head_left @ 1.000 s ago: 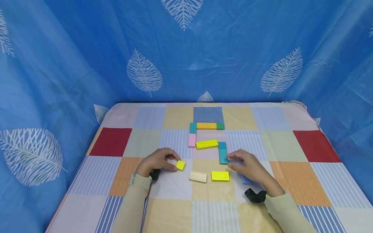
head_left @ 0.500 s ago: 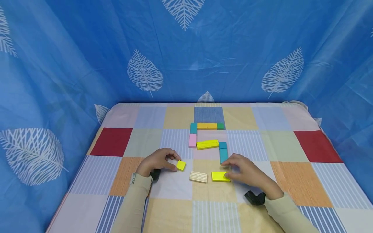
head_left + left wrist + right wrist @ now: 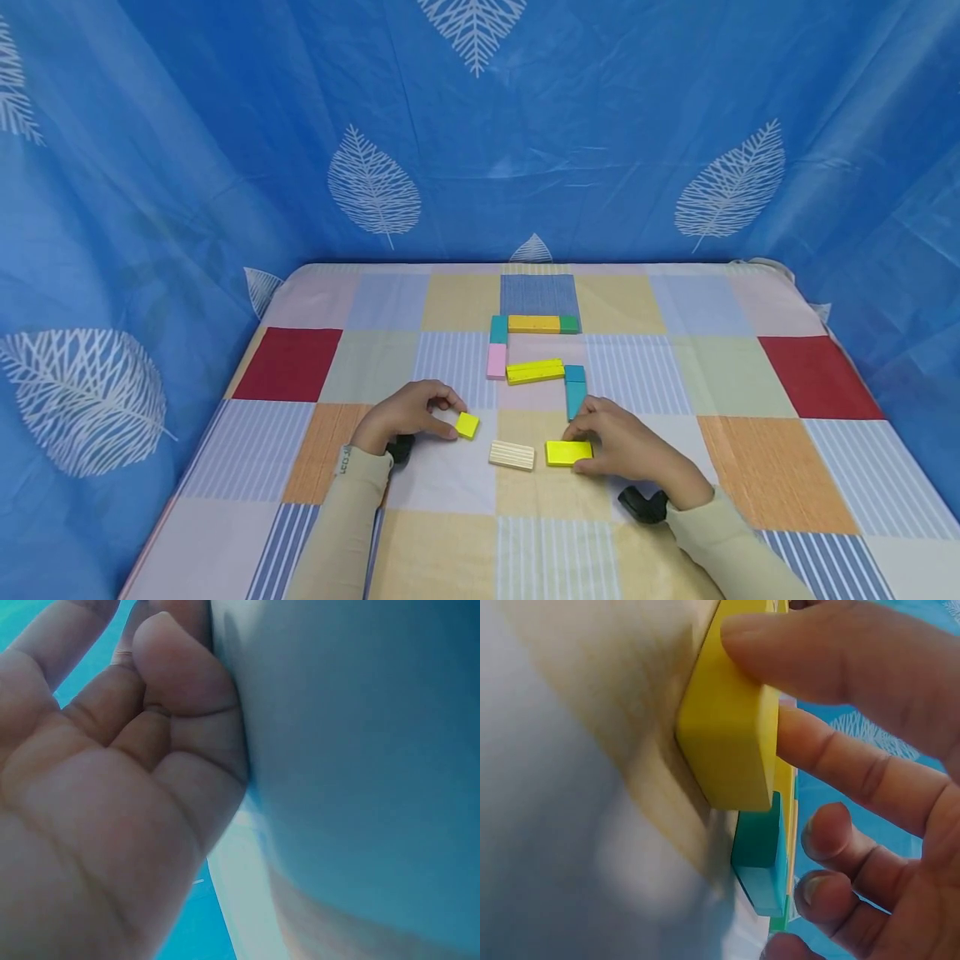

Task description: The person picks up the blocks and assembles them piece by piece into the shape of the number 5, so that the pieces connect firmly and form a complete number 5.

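Observation:
My left hand point(image 3: 411, 415) rests low over the cloth, thumb and forefinger at the edges of a small square yellow block point(image 3: 467, 426). In the left wrist view the left hand point(image 3: 112, 765) has bent fingers, and the block is out of sight. My right hand point(image 3: 626, 442) pinches a longer yellow block point(image 3: 567, 453). The right wrist view shows the right thumb point(image 3: 802, 652) on one long side of this yellow block point(image 3: 727, 727) and the forefinger at the opposite side. A ridged pale wooden block point(image 3: 512, 456) lies between the hands.
Behind the hands, blocks form a bent line: green point(image 3: 569, 324), orange point(image 3: 533, 324), teal point(image 3: 498, 328), pink point(image 3: 497, 362), yellow point(image 3: 535, 372) and teal point(image 3: 575, 392). The patchwork cloth point(image 3: 555, 542) covers the table. Blue leaf-print curtains point(image 3: 525, 150) stand around it.
My right hand has moved left and down from beside the teal block and taken hold of the longer yellow block. The left hand has stayed at the small yellow block.

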A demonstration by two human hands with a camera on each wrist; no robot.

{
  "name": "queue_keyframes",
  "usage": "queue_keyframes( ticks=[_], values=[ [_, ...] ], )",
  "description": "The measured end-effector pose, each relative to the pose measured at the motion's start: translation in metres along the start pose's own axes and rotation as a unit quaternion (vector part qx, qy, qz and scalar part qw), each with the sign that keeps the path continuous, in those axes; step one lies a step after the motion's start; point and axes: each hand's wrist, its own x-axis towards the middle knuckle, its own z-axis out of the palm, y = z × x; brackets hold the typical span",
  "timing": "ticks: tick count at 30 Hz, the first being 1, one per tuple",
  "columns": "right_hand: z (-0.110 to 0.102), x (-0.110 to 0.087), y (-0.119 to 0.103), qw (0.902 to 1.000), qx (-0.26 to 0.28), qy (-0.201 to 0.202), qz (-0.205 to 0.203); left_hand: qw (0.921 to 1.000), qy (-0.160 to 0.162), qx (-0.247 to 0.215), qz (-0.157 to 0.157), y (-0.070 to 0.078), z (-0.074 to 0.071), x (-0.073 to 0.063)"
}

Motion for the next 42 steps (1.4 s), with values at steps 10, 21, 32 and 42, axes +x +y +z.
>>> queue_keyframes(
  ticks=[10,21,32,42],
  values=[
    [0.001,0.005,0.003,0.9997,-0.015,0.019,-0.008,1.0000,0.001,-0.004,-0.003,0.000,0.001,0.001],
    [-0.001,0.011,0.004,0.9992,-0.031,0.022,-0.012,0.9999,0.000,-0.005,-0.009,-0.001,0.001,0.002],
    [-0.004,0.014,0.004,0.9993,-0.027,0.018,-0.018,0.9998,0.004,-0.012,-0.013,-0.001,0.002,0.002],
    [-0.004,0.016,0.005,0.9993,-0.029,0.014,-0.017,0.9999,0.003,-0.012,-0.010,-0.001,0.001,0.002]
  ],
)
